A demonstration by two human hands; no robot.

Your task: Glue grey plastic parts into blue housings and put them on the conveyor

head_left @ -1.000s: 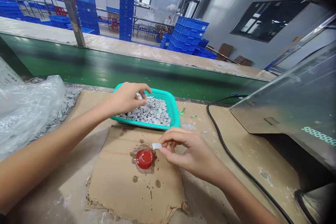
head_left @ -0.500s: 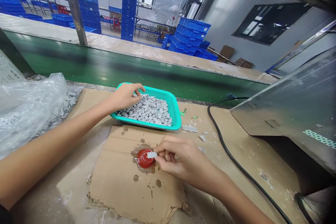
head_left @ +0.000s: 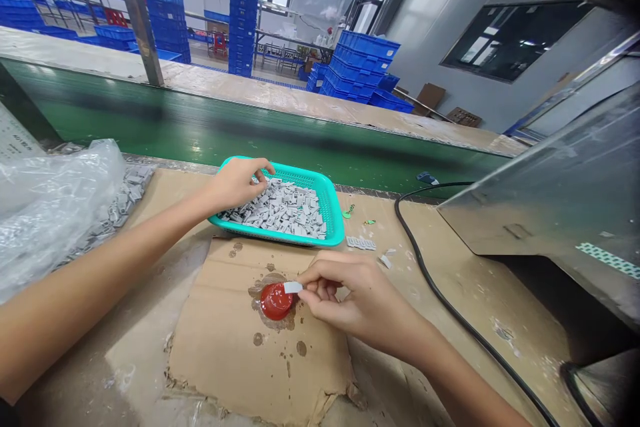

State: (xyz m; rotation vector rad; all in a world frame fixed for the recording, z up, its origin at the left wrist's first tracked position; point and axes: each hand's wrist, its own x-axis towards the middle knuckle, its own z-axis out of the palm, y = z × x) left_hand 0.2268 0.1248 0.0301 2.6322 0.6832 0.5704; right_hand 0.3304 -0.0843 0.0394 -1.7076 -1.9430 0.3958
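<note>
Where the cardboard sheet [head_left: 215,353] runs back from its torn near edge, dark spots ring a red cup [head_left: 275,303], set right of centre towards the far edge; the sheet probably lies there to keep drips off the work surface [head_left: 135,340]. Right hand [head_left: 345,293]: thumb and forefinger pinch one end of a pale piece [head_left: 293,287], a grip that leaves the opposite end free, over the cup's right rim. Contact with the cup: cannot tell.

Beyond the sheet's far edge, a turquoise basket [head_left: 334,210] full of grey parts [head_left: 295,210], presumably placed for short reach. Left hand [head_left: 237,183] above its left end, thumb and forefinger apart, the rest curled; whether they touch a part, cannot tell. Clear plastic bag [head_left: 60,200] along the surface's left side, more parts beside it. Past the surface's far edge, a green belt [head_left: 225,137]; farther off, stacked blue crates [head_left: 360,63].
</note>
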